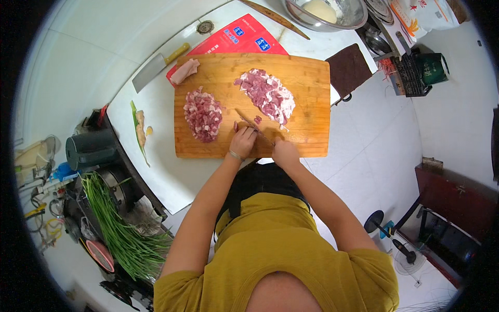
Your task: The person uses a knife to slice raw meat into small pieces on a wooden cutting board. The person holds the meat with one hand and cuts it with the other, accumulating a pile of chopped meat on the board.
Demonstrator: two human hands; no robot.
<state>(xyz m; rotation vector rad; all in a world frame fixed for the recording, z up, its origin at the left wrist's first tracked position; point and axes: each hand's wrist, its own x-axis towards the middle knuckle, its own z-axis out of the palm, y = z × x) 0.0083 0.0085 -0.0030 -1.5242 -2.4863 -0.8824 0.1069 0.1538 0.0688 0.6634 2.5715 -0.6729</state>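
L hand point(244, 139) bunched at small pink raw-meat strip point(236, 126), grip unclear. Prob. soft, slippery: pin w/ curled fingertips. R hand point(285, 153) clasps thin metal knife point(264, 136), blade by L.

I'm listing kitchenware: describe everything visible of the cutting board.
The cutting board is a honey-brown rectangle, apparently wood, with rounded corners. It lies flat on the white counter, over part of a red sheet, its near right corner seemingly jutting past the edge. Diced meat, sliced meat and a paler piece rest on it.
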